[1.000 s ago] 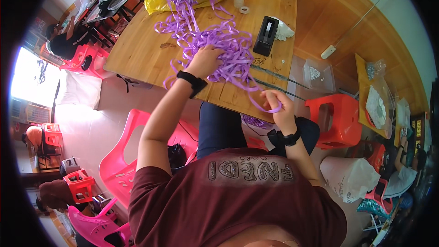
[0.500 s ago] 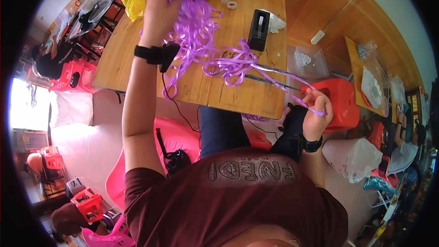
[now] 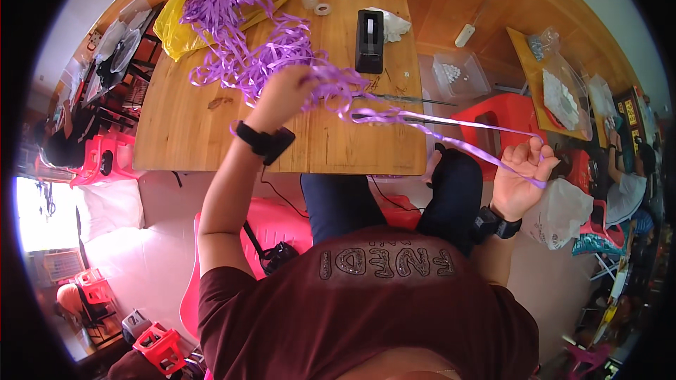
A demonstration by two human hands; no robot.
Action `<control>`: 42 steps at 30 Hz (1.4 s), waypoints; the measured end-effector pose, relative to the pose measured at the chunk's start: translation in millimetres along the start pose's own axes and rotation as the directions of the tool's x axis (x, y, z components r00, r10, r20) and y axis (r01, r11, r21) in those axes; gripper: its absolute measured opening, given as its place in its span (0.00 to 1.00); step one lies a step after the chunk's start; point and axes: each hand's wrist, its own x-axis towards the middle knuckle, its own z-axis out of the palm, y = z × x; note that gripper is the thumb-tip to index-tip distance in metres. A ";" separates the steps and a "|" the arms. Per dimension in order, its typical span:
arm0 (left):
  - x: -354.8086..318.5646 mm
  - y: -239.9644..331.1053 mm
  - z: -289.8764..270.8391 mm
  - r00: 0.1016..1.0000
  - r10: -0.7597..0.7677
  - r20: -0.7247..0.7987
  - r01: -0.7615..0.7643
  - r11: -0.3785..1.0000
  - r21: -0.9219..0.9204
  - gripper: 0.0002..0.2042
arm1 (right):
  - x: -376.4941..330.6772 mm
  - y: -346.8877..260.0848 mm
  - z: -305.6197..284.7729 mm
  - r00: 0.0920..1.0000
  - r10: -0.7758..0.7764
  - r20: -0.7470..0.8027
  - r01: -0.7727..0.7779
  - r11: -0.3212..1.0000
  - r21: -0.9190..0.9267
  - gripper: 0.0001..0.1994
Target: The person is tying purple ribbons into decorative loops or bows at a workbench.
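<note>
Purple ribbon (image 3: 271,53) lies in a tangled heap over the table, spilling from a yellow plastic bag (image 3: 172,32). My left hand (image 3: 283,95) is closed at the near edge of the heap, smeared by motion, with blurred ribbon strands at its fingers. Off the table's right edge, my right hand (image 3: 521,176) has its fingers curled around a ribbon loop. Two ribbon strands (image 3: 465,142) stretch taut from that hand back to the tabletop. A thin dark rod (image 3: 422,100) lies across the right part of the table.
A black tape dispenser (image 3: 370,42) stands right of the heap, beside crumpled white material (image 3: 394,26). A white roll (image 3: 322,9) is farther back. Beyond the wooden table's (image 3: 359,155) right edge are a red stool (image 3: 493,116) and a clear bin (image 3: 461,74). Other people sit at both sides.
My left hand has moved from the bag's mouth toward me and rightward, with ribbon trailing by it. My right hand has moved farther right, drawing the strands longer.
</note>
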 end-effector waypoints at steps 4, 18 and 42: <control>2.8 14.7 -42.5 0.940 -0.040 -0.340 -0.003 0.992 -0.124 0.12 | 1.4 -3.2 -6.2 0.997 0.060 0.051 -0.061 0.998 0.028 0.18; -25.2 56.8 100.0 0.984 0.176 -0.008 -0.166 0.942 0.290 0.17 | 8.3 10.3 -6.1 0.960 0.096 0.263 -0.085 0.995 -0.055 0.17; -39.5 -47.9 -74.5 0.912 -0.206 -0.354 0.374 0.772 0.514 0.16 | 7.3 -14.3 -54.6 0.984 0.109 0.142 -0.096 0.991 -0.090 0.17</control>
